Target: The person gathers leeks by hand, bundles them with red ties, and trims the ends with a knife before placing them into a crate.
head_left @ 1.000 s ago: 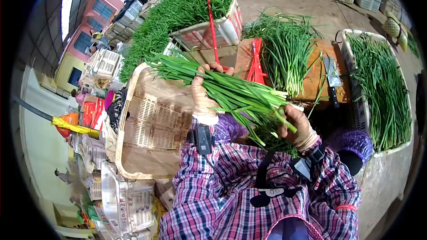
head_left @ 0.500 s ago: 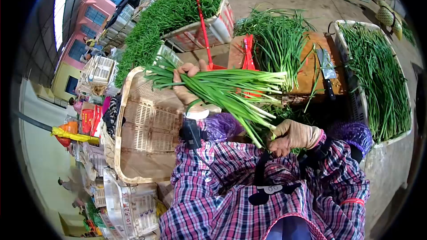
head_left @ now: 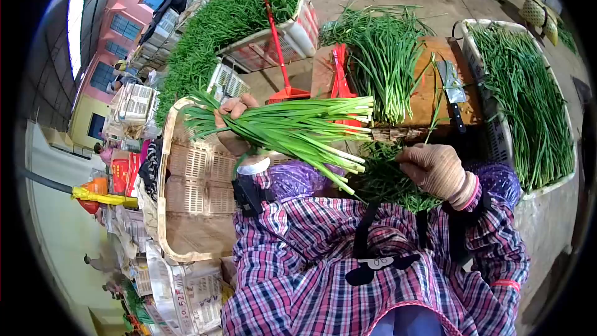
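Note:
My gloved left hand (head_left: 234,126) is closed around the leafy part of a bunch of garlic chives (head_left: 298,126), its pale stem ends fanned out to the right. My gloved right hand (head_left: 435,171) is apart from the bunch, at its lower right. Its thumb and fingertips are pinched together, and what they hold, if anything, is too small to make out. Loose green leaves (head_left: 388,177) lie below, between the bunch and my right hand. Beyond them, a pile of garlic chives (head_left: 385,68) rests beside a wooden board (head_left: 429,81) with a cleaver (head_left: 453,90) on it.
A stained plastic crate (head_left: 202,196) stands to my left. One crate full of greens (head_left: 522,106) is at the right, and another heaped crate (head_left: 273,50) at the far left. A red long-handled dustpan (head_left: 287,94) and red strips (head_left: 340,74) lie ahead.
My right hand has moved away from the stem ends, to the right and slightly up. My left hand and the bunch have shifted a little left in view.

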Demonstrator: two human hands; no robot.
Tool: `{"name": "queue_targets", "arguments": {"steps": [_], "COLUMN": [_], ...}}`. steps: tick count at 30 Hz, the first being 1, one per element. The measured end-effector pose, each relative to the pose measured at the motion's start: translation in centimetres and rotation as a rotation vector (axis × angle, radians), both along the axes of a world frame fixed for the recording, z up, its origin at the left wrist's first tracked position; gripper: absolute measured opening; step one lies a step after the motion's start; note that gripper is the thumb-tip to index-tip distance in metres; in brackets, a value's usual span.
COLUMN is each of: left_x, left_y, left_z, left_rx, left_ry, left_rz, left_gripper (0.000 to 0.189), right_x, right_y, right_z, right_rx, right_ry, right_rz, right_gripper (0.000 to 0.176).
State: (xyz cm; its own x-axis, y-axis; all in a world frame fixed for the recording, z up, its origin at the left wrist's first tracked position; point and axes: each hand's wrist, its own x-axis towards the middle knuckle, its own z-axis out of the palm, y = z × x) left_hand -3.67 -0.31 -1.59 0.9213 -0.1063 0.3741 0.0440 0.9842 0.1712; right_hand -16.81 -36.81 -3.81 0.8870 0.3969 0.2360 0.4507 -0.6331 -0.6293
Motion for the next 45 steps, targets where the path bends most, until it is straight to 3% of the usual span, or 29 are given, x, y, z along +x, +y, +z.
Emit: {"name": "queue_targets", "arguments": {"steps": [2,5,10,18,23,25,29,31,32,33,34,36,39,41,45], "left_x": [-0.9,-1.2,-1.1,-1.9,-2.3,-2.6,-3.0,-3.7,-3.8,-4.0,-4.3,-4.4,-3.7,-3.3,-3.5], "left_y": [-1.0,-2.1,-2.7,-3.7,-4.0,-4.3,-3.3,-4.0,-4.2,-4.2,-3.9,-3.8,-3.5,-3.3,-3.2], "left_z": [0.8,1.2,0.5,0.4,-0.3,-0.5,-2.0,-2.2,-2.2,-2.2,-2.0,-1.7,-1.5,-1.2,-0.3], "left_rx": [0.11,0.061,-0.076,-0.001,0.076,-0.09,-0.077,-0.225,-0.145,-0.067,-0.151,-0.12,-0.085,0.222,0.294], "left_ry": [0.003,-0.022,0.07,0.049,-0.003,0.104,0.203,0.24,0.191,0.145,0.183,0.187,0.157,0.005,-0.041], "left_rz": [-0.077,-0.178,-0.109,-0.073,-0.064,-0.095,-0.095,-0.142,-0.092,-0.041,-0.139,-0.107,-0.079,0.047,-0.015], "left_gripper": [0.022,0.021,0.024,0.024,0.021,0.019,0.019,0.02,0.021,0.021,0.021,0.021,0.023,0.024,0.026], "right_x": [0.2,1.4,3.5,4.6,6.2,5.9,6.4,6.5,6.4,6.5,6.3,5.6,5.0,5.0,5.1], "right_y": [1.6,3.1,3.9,4.7,5.1,5.0,4.8,4.9,4.9,4.7,4.4,4.0,3.5,3.6,3.5], "right_z": [2.0,2.2,0.4,-0.3,-3.1,-3.3,-3.8,-3.8,-3.9,-3.7,-3.9,-3.4,-2.8,-3.2,-4.6], "right_rx": [0.167,0.155,-0.148,-0.416,-0.33,-0.291,-0.373,-0.402,-0.34,-0.317,-0.287,-0.241,-0.147,-0.02,-0.016], "right_ry": [-0.08,-0.218,-0.357,-0.165,-0.221,-0.215,-0.161,-0.161,-0.249,-0.132,-0.161,-0.147,-0.175,-0.21,-0.124], "right_rz": [-0.074,-0.131,-0.131,-0.21,-0.304,-0.307,-0.265,-0.283,-0.275,-0.214,-0.197,-0.146,-0.088,-0.078,-0.088], "right_gripper": [0.012,0.012,0.02,0.029,0.025,0.026,0.032,0.034,0.022,0.021,0.02,0.018,0.025,0.026,0.023]}}
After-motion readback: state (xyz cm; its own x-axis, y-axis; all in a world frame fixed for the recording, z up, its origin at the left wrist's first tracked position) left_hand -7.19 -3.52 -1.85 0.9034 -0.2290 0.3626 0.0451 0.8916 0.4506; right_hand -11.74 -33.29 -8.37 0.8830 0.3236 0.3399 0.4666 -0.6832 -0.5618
